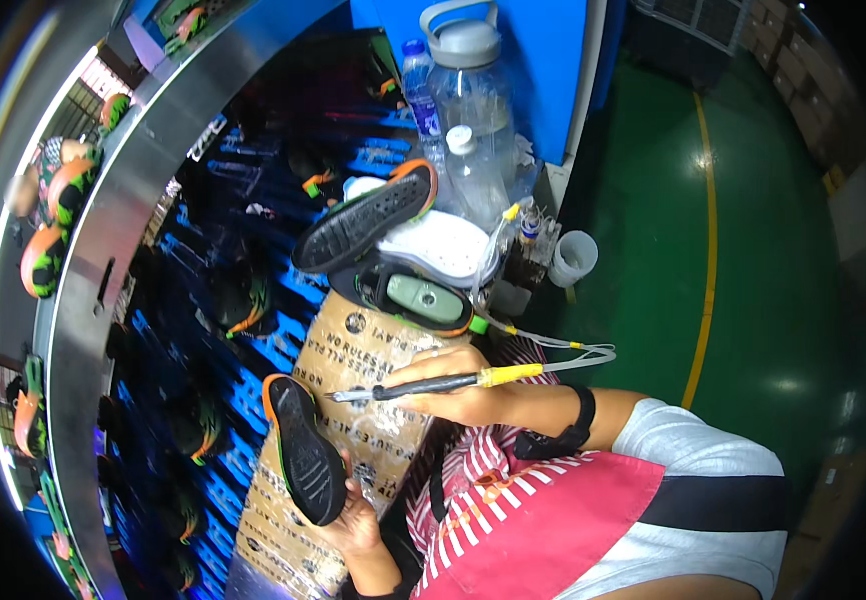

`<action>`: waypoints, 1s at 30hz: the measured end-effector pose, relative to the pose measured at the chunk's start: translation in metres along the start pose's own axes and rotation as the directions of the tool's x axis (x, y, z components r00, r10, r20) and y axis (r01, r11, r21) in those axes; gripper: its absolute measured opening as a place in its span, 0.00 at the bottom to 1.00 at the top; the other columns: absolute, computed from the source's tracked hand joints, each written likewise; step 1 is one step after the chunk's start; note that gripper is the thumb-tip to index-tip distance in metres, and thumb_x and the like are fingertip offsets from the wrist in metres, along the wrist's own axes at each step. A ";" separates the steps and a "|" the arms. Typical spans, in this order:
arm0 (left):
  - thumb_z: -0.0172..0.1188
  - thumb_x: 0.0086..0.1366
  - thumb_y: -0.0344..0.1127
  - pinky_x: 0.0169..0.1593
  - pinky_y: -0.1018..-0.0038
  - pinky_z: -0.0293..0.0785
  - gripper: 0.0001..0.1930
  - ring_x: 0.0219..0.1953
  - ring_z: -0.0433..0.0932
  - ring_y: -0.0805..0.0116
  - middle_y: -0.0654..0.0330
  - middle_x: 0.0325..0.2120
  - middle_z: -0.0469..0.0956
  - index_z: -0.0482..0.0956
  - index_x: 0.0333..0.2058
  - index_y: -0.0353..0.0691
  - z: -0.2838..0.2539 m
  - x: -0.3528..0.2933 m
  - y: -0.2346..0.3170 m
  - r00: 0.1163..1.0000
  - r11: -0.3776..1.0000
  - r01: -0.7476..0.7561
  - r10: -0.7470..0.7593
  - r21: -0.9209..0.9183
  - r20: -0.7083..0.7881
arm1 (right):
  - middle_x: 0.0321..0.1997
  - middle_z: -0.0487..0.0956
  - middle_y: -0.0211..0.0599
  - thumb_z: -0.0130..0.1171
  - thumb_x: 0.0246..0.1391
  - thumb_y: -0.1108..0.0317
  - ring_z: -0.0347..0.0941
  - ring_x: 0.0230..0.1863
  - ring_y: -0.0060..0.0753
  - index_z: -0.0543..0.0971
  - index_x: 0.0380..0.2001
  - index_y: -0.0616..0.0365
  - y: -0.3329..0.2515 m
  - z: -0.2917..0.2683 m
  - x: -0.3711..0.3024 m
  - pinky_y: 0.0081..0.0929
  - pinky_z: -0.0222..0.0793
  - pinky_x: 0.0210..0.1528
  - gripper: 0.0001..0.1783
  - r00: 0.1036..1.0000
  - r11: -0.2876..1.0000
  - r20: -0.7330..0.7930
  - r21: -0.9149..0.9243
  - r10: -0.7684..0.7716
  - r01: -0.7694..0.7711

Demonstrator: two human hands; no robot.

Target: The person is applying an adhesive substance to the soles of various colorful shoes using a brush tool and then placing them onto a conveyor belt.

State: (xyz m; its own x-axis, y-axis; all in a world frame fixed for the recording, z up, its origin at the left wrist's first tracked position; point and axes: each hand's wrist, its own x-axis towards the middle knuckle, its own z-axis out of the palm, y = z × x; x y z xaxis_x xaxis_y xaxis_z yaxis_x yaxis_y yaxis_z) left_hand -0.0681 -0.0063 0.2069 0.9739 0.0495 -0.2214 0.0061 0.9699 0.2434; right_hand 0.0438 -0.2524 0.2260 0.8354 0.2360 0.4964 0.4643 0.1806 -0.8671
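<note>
My left hand [355,522] grips a shoe [305,455] near its heel, black sole turned up and an orange edge at the far end. In my right hand [458,385] is a slim pen-like tool [428,386] with a grey metal tip, a dark shaft and a yellow rear part. Its tip is close to the upper end of the shoe; I cannot tell whether they touch. Clear tubing [538,340] lies behind the tool. Ahead of my right hand rest a sole-up shoe [368,222], a white sole-shaped piece [438,248] and a shoe with a green insole [425,300].
A printed, taped cardboard surface [353,345] lies under my hands. On the left, a conveyor with blue bars [298,285] carries several dark shoes behind a curved metal rail [103,230]. Bottles and a clear jug [473,100] stand at the back; a white bucket [574,257] is right.
</note>
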 end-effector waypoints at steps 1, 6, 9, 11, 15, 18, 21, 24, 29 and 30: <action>0.41 0.65 0.52 0.39 0.63 0.78 0.29 0.53 0.66 0.42 0.51 0.56 0.64 0.59 0.59 0.41 0.010 0.004 -0.002 0.999 0.992 -0.023 0.026 0.121 -0.022 | 0.34 0.81 0.44 0.62 0.43 0.77 0.79 0.35 0.34 0.79 0.36 0.65 -0.003 -0.005 0.002 0.26 0.73 0.38 0.13 1.000 1.000 -0.025 0.012 -0.002 0.002; 0.42 0.58 0.64 0.17 0.68 0.77 0.36 0.31 0.80 0.53 0.49 0.37 0.77 0.64 0.54 0.40 0.093 0.026 -0.017 0.957 0.758 -0.222 0.289 0.614 -0.011 | 0.35 0.81 0.43 0.62 0.44 0.75 0.78 0.37 0.34 0.79 0.36 0.64 -0.020 -0.030 0.006 0.25 0.72 0.40 0.12 0.991 0.994 -0.082 -0.024 0.107 -0.109; 0.40 0.58 0.63 0.16 0.67 0.78 0.38 0.21 0.79 0.52 0.40 0.36 0.75 0.59 0.56 0.37 0.151 0.057 -0.021 0.921 0.728 -0.322 0.388 0.605 0.023 | 0.34 0.81 0.43 0.62 0.45 0.74 0.78 0.36 0.32 0.80 0.36 0.63 -0.027 -0.043 0.009 0.24 0.72 0.39 0.12 0.984 0.994 -0.149 -0.033 0.098 -0.104; 0.37 0.60 0.61 0.22 0.62 0.78 0.37 0.27 0.77 0.48 0.38 0.38 0.74 0.58 0.57 0.36 0.197 0.091 -0.024 0.949 0.742 -0.300 0.171 0.600 0.264 | 0.34 0.81 0.43 0.62 0.45 0.72 0.78 0.36 0.30 0.80 0.35 0.63 -0.028 -0.057 0.010 0.23 0.72 0.39 0.12 0.973 0.991 -0.195 -0.034 0.121 -0.130; 0.38 0.63 0.55 0.38 0.52 0.77 0.31 0.42 0.76 0.46 0.41 0.47 0.69 0.61 0.55 0.34 0.308 0.207 -0.039 0.809 0.657 -0.428 -0.028 0.620 0.588 | 0.28 0.81 0.36 0.62 0.47 0.71 0.76 0.28 0.20 0.80 0.36 0.63 -0.025 -0.075 0.011 0.18 0.71 0.33 0.11 0.941 0.981 -0.281 0.031 0.191 -0.190; 0.49 0.63 0.47 0.46 0.52 0.75 0.27 0.43 0.75 0.46 0.40 0.51 0.64 0.61 0.53 0.31 0.377 0.286 -0.063 0.853 0.861 -0.188 -0.096 0.473 0.514 | 0.28 0.81 0.37 0.61 0.48 0.71 0.76 0.29 0.19 0.80 0.36 0.65 -0.022 -0.083 0.009 0.18 0.71 0.34 0.12 0.911 0.958 -0.297 0.089 0.286 -0.272; 0.55 0.61 0.41 0.50 0.58 0.73 0.28 0.44 0.74 0.47 0.37 0.51 0.62 0.60 0.53 0.29 0.373 0.307 -0.089 0.954 0.660 -0.237 0.019 0.713 0.300 | 0.28 0.81 0.37 0.61 0.48 0.71 0.76 0.29 0.20 0.80 0.36 0.65 -0.027 -0.086 0.006 0.18 0.71 0.34 0.12 0.888 0.936 -0.304 0.176 0.346 -0.305; 0.61 0.57 0.38 0.34 0.77 0.69 0.24 0.33 0.74 0.71 0.55 0.40 0.74 0.70 0.50 0.35 0.352 0.306 -0.081 0.836 0.039 -0.547 0.083 0.836 0.543 | 0.30 0.81 0.38 0.62 0.47 0.72 0.76 0.31 0.21 0.80 0.36 0.65 -0.035 -0.092 0.006 0.18 0.72 0.36 0.12 0.900 0.925 -0.248 0.225 0.359 -0.307; 0.59 0.50 0.38 0.47 0.61 0.70 0.21 0.43 0.74 0.52 0.47 0.40 0.73 0.76 0.46 0.48 0.365 0.315 0.041 0.175 -0.989 -0.146 0.002 0.028 0.985 | 0.30 0.81 0.38 0.62 0.46 0.73 0.76 0.29 0.22 0.80 0.37 0.66 -0.051 -0.099 0.008 0.18 0.71 0.34 0.12 0.945 0.916 -0.114 0.306 0.305 -0.259; 0.57 0.52 0.43 0.48 0.58 0.70 0.23 0.46 0.72 0.50 0.49 0.46 0.70 0.73 0.50 0.53 0.370 0.314 0.068 0.104 -0.975 0.175 -0.121 -0.138 0.987 | 0.30 0.81 0.38 0.62 0.46 0.73 0.75 0.28 0.22 0.80 0.37 0.66 -0.053 -0.098 0.009 0.18 0.71 0.33 0.13 0.955 0.934 -0.123 0.274 0.272 -0.230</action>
State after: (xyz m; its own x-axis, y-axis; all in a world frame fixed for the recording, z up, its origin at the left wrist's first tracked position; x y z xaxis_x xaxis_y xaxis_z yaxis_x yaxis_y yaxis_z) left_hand 0.3224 -0.0126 0.5032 0.3242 -0.3475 0.8798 0.1332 -0.9041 -0.4061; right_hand 0.0559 -0.3531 0.2727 0.9597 0.1568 0.2333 0.1604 0.3762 -0.9126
